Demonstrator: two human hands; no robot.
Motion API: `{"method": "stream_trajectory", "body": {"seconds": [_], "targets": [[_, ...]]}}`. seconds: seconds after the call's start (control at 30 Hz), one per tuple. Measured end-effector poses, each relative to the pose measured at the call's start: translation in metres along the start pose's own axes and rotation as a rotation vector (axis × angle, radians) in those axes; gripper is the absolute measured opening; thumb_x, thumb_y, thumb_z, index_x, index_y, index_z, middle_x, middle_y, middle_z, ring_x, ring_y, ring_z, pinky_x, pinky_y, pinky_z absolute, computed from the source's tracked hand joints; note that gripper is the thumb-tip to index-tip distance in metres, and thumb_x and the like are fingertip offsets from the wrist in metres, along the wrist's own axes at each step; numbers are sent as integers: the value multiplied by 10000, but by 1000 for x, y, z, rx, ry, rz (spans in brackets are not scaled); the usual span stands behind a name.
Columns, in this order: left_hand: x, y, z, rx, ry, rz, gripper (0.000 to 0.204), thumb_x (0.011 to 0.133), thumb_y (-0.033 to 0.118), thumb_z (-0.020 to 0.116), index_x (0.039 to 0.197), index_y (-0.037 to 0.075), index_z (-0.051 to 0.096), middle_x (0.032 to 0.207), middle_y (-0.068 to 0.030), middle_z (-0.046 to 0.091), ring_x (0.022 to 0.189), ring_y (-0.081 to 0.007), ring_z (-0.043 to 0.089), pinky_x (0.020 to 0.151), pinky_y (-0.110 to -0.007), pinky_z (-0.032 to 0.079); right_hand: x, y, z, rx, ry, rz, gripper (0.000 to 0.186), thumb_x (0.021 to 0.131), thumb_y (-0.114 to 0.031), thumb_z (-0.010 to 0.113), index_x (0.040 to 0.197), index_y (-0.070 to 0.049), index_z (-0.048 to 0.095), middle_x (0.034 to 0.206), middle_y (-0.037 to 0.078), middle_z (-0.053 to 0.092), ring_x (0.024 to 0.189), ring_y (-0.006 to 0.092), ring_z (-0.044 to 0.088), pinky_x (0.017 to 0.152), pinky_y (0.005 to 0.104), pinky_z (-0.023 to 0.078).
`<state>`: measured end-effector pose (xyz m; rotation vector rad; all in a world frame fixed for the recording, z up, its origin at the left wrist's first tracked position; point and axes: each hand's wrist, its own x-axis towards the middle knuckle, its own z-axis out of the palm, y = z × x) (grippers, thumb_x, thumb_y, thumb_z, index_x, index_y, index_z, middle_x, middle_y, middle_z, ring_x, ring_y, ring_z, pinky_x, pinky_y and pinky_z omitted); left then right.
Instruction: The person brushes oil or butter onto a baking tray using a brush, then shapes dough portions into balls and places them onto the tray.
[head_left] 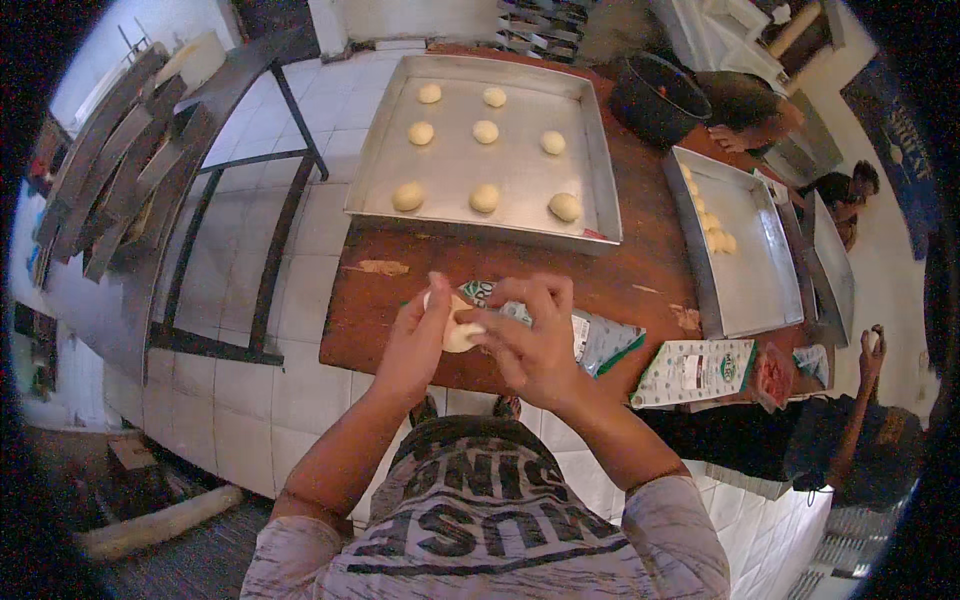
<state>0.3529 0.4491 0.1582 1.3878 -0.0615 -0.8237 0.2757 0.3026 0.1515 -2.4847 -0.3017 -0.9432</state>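
Just beyond the near edge of the brown table, my left hand [413,342] cups a piece of pale dough [460,338], its fingers wrapped about it. My right hand [540,345] reaches over from the other side, thumb and fingertips pinching the same dough. Ahead of my hands lies a large metal baking tray [545,95]. Several round dough balls [485,132] sit spaced apart in loose rows on it. Behind my right hand lies a silver and green plastic packet [606,343], partly hidden by it.
Right of me, a second tray [752,270] holds dough balls along its left side. A white-green packet [697,372] lies near the wooden table's [640,265] edge. A black tub [658,98] stands at the back. Other people work on the right; dark racks [130,165] stand left.
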Motion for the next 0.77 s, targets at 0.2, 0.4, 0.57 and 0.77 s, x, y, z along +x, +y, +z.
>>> {"method": "stream_trajectory", "body": {"seconds": [0.2,0.4,0.57,0.77], "targets": [[0,-19,8,442,-102,489,342,974,301,443,1180,31,483,1052,-76,552,965,-140,546,842,-282,446,-3,18,7,708,-19,590,234,748,-203,694,929,-60,652,1018,97,549,967,293,468,876,379,382],[13,-24,-14,-379,-215,55,340,962,354,432,1088,55,536,1038,-94,585,976,-205,579,862,-360,476,8,-5,-9,108,-97,45,170,816,-109,636,975,-59,669,1014,85,540,979,207,503,845,322,400],[-1,-16,-2,185,-61,171,333,973,335,437,1097,50,554,1034,-51,581,965,-152,561,844,-299,447,5,9,16,864,-27,666,190,792,-181,669,968,-113,691,1052,62,581,1034,260,499,931,394,366],[18,-14,-57,-206,-415,-41,481,961,389,445,1290,39,481,1149,-94,583,1081,-178,540,986,-290,371,11,-22,12,150,-133,81,241,857,-224,632,1072,-120,663,1168,96,567,1098,261,488,993,445,307]]}}
